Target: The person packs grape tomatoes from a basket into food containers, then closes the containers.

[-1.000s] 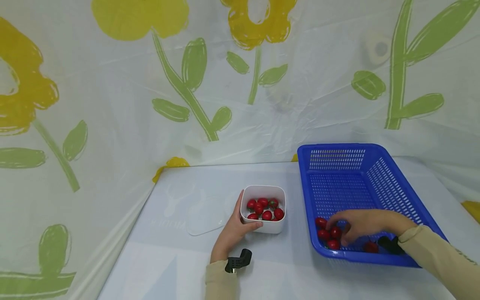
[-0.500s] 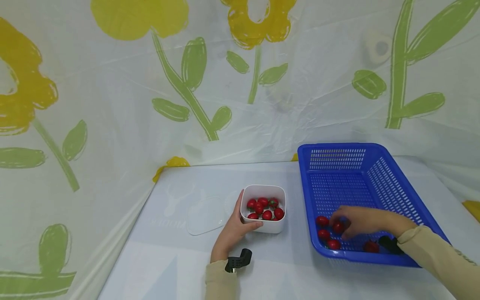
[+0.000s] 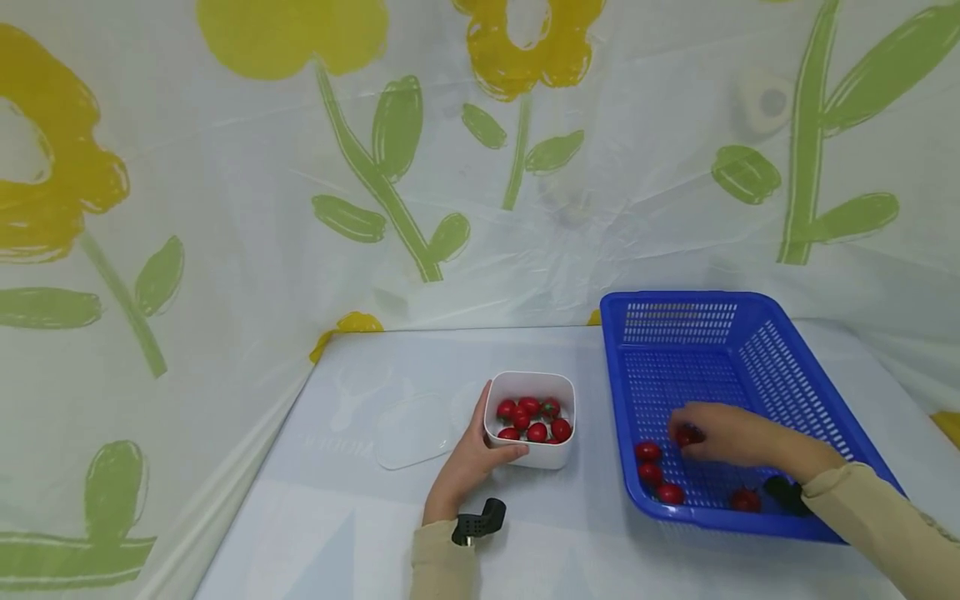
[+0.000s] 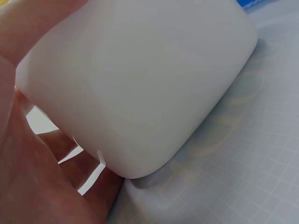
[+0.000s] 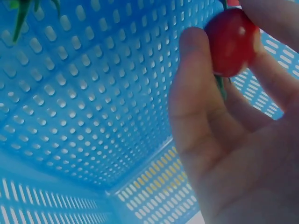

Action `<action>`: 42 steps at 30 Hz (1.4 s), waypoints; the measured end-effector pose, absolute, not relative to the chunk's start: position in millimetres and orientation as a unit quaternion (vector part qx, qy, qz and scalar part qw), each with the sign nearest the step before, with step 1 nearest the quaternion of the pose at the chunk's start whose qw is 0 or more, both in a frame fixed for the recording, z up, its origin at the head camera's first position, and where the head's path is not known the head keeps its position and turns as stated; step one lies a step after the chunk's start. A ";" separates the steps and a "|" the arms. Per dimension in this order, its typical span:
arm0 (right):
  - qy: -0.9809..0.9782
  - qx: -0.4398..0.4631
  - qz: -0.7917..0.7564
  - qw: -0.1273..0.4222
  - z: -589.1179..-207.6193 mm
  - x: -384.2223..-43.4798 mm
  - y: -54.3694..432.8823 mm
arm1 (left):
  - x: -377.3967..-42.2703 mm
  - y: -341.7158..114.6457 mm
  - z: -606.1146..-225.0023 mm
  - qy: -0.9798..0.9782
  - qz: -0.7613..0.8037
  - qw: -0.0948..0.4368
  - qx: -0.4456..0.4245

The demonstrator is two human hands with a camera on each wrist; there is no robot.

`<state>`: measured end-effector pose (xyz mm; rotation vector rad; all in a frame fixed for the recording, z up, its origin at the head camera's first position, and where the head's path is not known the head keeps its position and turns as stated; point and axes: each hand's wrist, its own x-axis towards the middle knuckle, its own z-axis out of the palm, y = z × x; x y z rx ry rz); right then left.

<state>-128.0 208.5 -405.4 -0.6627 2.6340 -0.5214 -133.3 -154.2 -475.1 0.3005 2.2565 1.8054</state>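
Note:
A white square container point(image 3: 540, 455) with several cherry tomatoes point(image 3: 536, 432) inside stands on the table. My left hand point(image 3: 471, 458) grips its left side and front, thumb along the front wall; the left wrist view shows the container's smooth wall point(image 4: 149, 79) close up. Inside the blue basket point(image 3: 632, 492), my right hand point(image 3: 726, 433) pinches a cherry tomato point(image 5: 232, 43) between thumb and fingers, its green stem showing. Close by in the basket's near left corner lie 3 more tomatoes point(image 3: 651, 474), and another tomato point(image 3: 746, 500) sits by the near wall.
A clear flat lid point(image 3: 411, 433) lies on the table point(image 3: 360, 517) left of the white container. Behind the table hangs a white sheet point(image 3: 247, 208) printed with flowers. The basket's raised perforated walls surround my right hand.
My right hand has picked a tomato out from the group in the basket's corner and moved it slightly up and away. My left hand stays on the container.

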 end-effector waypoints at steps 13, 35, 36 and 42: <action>0.957 -0.238 -0.146 0.071 -380.5 -131.5 205.4 | -133.8 -153.1 -478.5 0.777 0.611 0.112 0.101; 0.940 -0.207 -0.267 -0.039 -337.1 -114.0 149.7 | -137.4 -156.3 -473.2 0.778 0.611 0.113 0.098; 0.939 -0.208 -0.270 -0.048 -336.6 -112.9 145.8 | -137.3 -156.2 -473.5 0.775 0.613 0.115 0.098; 0.920 -0.219 -0.315 -0.079 -336.1 -103.8 122.5 | -135.4 -154.7 -477.6 0.775 0.614 0.121 0.092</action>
